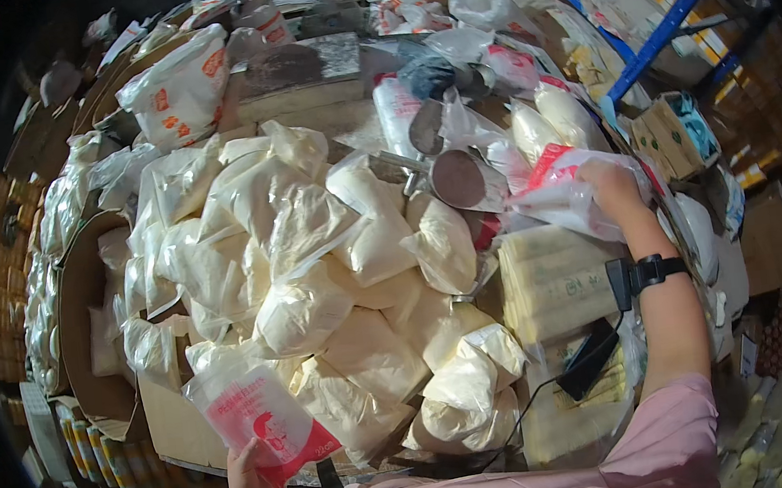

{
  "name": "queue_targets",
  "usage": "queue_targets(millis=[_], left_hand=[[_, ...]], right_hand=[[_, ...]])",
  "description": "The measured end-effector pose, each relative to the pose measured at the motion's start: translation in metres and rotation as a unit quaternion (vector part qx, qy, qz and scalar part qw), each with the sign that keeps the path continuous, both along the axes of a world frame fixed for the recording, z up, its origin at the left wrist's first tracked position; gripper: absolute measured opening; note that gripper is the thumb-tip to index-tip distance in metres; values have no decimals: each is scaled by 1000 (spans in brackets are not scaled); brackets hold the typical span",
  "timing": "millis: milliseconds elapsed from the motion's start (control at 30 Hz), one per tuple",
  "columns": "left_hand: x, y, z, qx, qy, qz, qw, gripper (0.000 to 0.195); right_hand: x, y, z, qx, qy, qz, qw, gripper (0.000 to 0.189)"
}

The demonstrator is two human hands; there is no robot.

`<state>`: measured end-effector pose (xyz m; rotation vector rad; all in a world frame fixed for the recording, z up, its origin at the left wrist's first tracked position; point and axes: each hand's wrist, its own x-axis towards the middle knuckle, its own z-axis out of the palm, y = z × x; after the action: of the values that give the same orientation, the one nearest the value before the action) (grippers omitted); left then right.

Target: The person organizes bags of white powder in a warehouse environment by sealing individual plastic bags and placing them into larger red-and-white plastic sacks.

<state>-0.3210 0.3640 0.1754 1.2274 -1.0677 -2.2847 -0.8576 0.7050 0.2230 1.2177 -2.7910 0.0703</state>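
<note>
My left hand (247, 473) grips the lower edge of a flat plastic packet (259, 415) with pink print, at the front left. My right hand (606, 185) is closed around a crumpled clear plastic packet (567, 186) with a red border, at the right; some of its fingertips are hidden. Between the hands lies a large heap of clear bags (339, 292) filled with a pale cream powder. A metal scoop (459, 178) lies behind the heap, near the right-hand packet. One tied powder bag (461, 401) rests at the table's front.
An opened cardboard box (96, 332) stands on the left. A white printed carrier bag (182, 91) sits at the back left. Below my right hand are stacked pale packs (556, 280) and a black cabled device (589, 360). A blue metal bar (668, 22) slants across the back right.
</note>
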Motion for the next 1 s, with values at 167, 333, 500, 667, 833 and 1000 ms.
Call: queue_targets(millis=[167, 333, 500, 667, 833, 1000], left_hand=[[0, 2, -8, -2, -2, 12, 1000, 41], [-4, 2, -14, -3, -12, -2, 1000, 40], [-6, 3, -11, 4, -17, -5, 1000, 40], [-1, -2, -19, -8, -1, -14, 1000, 41], [9, -3, -20, 1, -15, 23, 1000, 41], [13, -6, -31, 28, 13, -4, 1000, 41]], right_hand=[[-24, 13, 35, -275, 184, -160, 930, 27], [-25, 11, 63, -327, 172, -91, 925, 26], [-1, -32, 21, 51, 113, -36, 992, 17], [12, -21, -37, 190, -32, -71, 979, 20], [68, -32, 0, 346, 32, -21, 937, 41], [42, 15, -35, 287, 37, -132, 948, 56]])
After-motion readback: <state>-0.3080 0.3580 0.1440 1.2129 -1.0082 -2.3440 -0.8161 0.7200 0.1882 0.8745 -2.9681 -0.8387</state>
